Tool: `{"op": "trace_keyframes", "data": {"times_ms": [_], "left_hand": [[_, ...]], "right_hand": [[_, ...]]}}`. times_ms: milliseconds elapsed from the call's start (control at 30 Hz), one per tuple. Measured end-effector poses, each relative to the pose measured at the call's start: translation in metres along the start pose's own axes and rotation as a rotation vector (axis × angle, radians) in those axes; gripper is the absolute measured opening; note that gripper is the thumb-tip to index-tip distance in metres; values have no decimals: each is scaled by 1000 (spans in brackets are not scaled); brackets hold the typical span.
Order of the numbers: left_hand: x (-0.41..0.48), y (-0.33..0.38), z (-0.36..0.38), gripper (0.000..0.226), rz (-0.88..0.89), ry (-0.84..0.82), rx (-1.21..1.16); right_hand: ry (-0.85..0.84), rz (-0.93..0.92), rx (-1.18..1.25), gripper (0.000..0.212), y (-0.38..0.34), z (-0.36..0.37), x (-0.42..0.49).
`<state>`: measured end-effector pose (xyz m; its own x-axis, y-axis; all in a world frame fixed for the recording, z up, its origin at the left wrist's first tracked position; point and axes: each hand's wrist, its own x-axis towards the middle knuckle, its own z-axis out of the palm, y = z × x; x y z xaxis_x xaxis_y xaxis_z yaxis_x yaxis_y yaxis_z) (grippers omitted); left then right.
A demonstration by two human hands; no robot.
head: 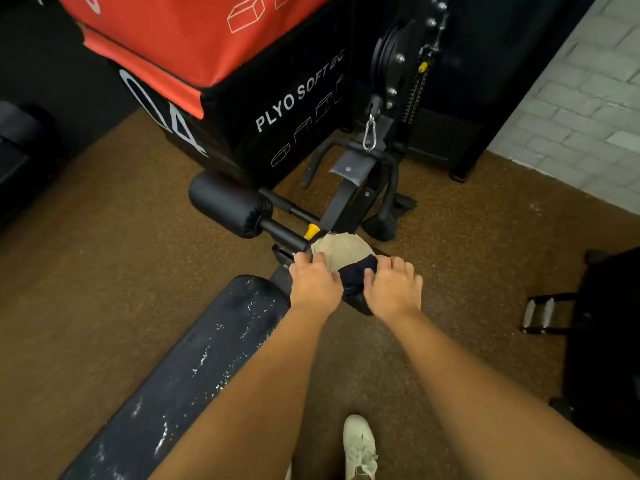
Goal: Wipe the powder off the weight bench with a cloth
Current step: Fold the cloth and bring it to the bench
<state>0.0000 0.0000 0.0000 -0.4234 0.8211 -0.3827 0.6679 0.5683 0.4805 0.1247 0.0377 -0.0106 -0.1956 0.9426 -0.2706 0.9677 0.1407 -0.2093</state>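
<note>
A long black padded weight bench [180,372] runs from the lower left toward the centre, its top streaked with white powder [204,355]. At its far end lies a beige cloth [341,249] with a dark blue cloth [356,275] bunched on top of it. My left hand [313,284] grips the cloths from the left, and my right hand [393,289] presses on the dark cloth from the right. Both hands sit just past the bench's far end.
A black foam roller pad [225,202] and a yellow adjustment knob [311,231] stick out beyond the bench. A red and black plyo box [242,74] and a cable machine [401,81] stand behind. Dark equipment [602,327] sits at right. My white shoe [359,445] rests on brown flooring.
</note>
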Motion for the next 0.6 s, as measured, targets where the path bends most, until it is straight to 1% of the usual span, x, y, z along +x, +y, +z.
{"op": "trace_keyframes", "data": {"times_ms": [100, 200, 300, 400, 600], "left_hand": [[3, -1, 8, 47, -66, 20, -84], [3, 3, 17, 47, -109, 29, -218], [4, 7, 18, 51, -152, 90, -289], [7, 7, 18, 54, -216, 114, -369], [12, -3, 20, 40, -255, 80, -443]], "right_hand": [[12, -3, 28, 46, 2, 6, 8], [-10, 12, 96, 49, 0, 11, 14], [-15, 96, 208, 50, -5, 12, 21], [7, 133, 293, 51, -8, 15, 26], [89, 159, 426, 57, -18, 16, 32]]}}
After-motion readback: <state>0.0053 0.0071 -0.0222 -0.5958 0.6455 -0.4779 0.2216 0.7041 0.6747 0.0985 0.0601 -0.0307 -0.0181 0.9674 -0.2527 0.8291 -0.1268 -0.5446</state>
